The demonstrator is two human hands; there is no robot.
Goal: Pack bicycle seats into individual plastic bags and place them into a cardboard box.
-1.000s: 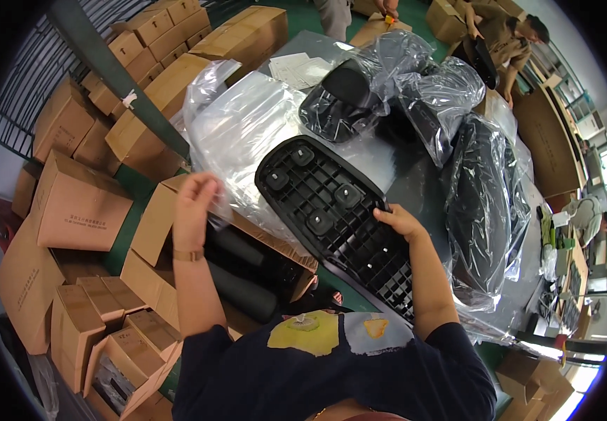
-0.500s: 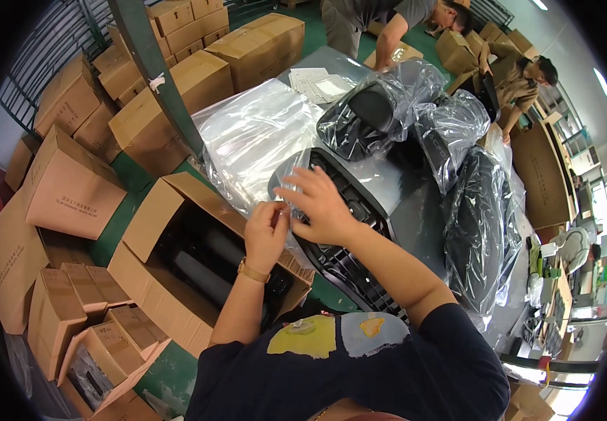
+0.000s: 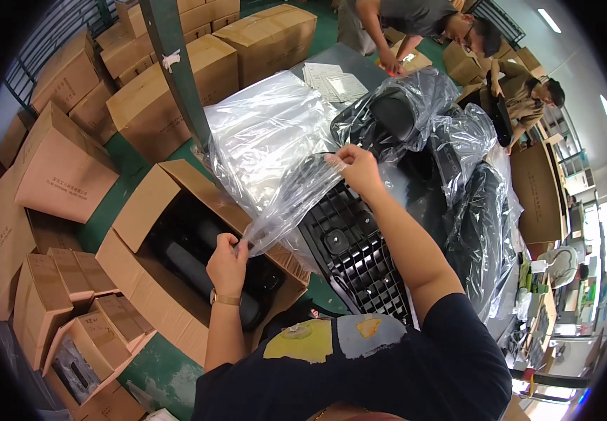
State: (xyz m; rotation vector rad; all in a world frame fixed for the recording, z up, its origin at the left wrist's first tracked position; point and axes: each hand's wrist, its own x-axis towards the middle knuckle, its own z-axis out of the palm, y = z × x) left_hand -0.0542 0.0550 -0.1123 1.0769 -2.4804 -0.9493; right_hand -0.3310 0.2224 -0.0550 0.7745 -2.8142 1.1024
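Note:
A clear plastic bag (image 3: 286, 203) is stretched between my two hands. My left hand (image 3: 227, 268), above the open cardboard box (image 3: 150, 298), pinches its near-left edge. Farther off, my right hand (image 3: 358, 170) pinches the opposite edge. The bag covers the far-left end of a black plastic part (image 3: 359, 249), which lies with its ribbed, grid-like side up. Long black parts (image 3: 190, 263) lie inside the box. Beyond my hands, a pile of clear plastic bags (image 3: 265, 126) rests on the table.
Black parts wrapped in clear plastic (image 3: 471, 231) fill the table's right side. Paper sheets (image 3: 335, 82) lie at its far edge. A green metal post (image 3: 177, 74) rises at its left. Cartons (image 3: 65, 168) are stacked left. Two people (image 3: 422, 24) work beyond the table.
My hands have moved apart, the left toward me and the right away and to the right. The bag has been spread between them, and the ribbed part is more exposed.

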